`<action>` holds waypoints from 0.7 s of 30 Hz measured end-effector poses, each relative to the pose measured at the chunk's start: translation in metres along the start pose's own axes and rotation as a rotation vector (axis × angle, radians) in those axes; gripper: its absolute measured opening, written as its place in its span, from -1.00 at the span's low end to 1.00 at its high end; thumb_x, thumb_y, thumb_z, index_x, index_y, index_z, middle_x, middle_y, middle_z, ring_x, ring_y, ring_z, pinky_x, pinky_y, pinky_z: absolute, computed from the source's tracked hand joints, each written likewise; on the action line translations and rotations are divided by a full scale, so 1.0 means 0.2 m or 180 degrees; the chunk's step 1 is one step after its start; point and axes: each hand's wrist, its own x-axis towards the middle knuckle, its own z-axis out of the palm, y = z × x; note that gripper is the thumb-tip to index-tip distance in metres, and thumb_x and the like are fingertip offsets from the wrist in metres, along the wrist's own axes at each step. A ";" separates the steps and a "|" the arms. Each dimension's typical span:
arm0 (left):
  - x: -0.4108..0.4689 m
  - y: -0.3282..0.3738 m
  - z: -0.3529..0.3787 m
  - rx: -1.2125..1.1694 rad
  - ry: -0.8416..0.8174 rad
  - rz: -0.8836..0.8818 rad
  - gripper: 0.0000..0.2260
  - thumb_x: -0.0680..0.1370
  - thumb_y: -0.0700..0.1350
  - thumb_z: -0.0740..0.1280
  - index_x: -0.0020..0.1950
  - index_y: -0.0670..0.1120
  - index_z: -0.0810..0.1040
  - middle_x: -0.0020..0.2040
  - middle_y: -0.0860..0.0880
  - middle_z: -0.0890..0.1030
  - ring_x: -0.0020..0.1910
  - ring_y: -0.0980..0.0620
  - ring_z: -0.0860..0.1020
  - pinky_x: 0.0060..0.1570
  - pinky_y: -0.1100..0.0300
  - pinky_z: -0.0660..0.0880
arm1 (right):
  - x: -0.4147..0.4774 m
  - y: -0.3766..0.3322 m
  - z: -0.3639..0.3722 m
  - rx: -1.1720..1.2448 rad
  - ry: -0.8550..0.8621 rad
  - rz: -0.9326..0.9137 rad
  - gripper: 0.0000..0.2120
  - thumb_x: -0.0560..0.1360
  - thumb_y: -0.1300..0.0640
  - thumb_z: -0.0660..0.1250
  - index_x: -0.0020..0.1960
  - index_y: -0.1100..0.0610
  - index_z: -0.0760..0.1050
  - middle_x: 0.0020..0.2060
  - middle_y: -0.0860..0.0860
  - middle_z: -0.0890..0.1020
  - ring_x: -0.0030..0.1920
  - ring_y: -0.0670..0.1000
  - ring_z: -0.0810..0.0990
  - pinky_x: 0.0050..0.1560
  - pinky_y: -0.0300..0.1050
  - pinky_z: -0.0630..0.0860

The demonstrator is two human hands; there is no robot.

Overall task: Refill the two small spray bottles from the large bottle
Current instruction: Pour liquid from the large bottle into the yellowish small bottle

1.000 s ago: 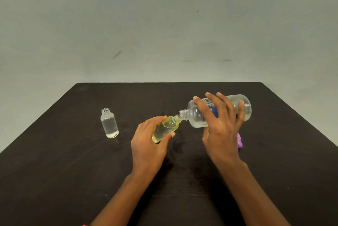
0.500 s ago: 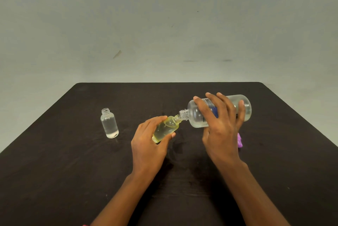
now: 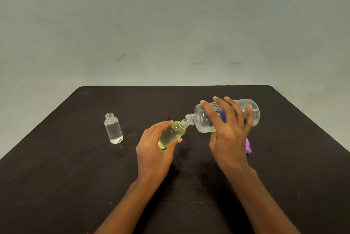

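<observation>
Sideways, large bottle [image 3: 202, 120] in right hand [image 3: 229, 139]

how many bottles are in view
3: small clear bottle stands at left; small yellow bottle tilted in the left hand; large bottle tipped in the right hand. None seems hidden.

A small clear bottle [image 3: 113, 129] is standing at the left of the surface [image 3: 56, 186], the left hand [image 3: 153, 150] with the yellow bottle [image 3: 171, 135] and the right hand [image 3: 227, 135] with the large bottle [image 3: 203, 120] are blocking the middle, and a passage is lying open between.
</observation>
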 end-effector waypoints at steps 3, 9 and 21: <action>0.00 0.00 0.00 -0.0090 -0.0007 -0.0008 -0.57 0.31 -0.03 0.48 0.14 0.19 0.49 0.03 0.25 0.58 0.05 0.17 0.55 0.06 0.09 0.52 | -0.01 0.00 0.01 0.0028 -0.0036 0.0089 -0.20 0.22 0.47 0.45 0.35 -0.05 0.39 0.25 0.04 0.50 0.35 0.09 0.36 0.45 0.19 -0.06; 0.00 0.00 0.00 -0.0200 -0.0052 -0.0056 -0.58 0.33 -0.01 0.48 0.14 0.21 0.47 0.03 0.21 0.60 0.06 0.16 0.57 0.06 0.05 0.54 | -0.02 0.00 0.02 0.0093 -0.0119 0.0114 -0.18 0.18 0.32 0.57 0.36 -0.04 0.38 0.24 0.05 0.53 0.30 0.09 0.44 0.41 0.22 0.03; 0.03 -0.04 -0.03 -0.0252 0.0132 -0.0789 -0.65 0.37 -0.08 0.51 0.04 0.21 0.49 -0.10 0.30 0.60 -0.05 0.34 0.56 0.04 0.28 0.49 | 0.00 -0.05 -0.02 0.1885 -0.0247 0.1368 -0.20 0.24 0.12 0.61 0.40 -0.02 0.34 0.16 -0.24 0.44 0.20 -0.17 0.39 0.15 -0.45 0.31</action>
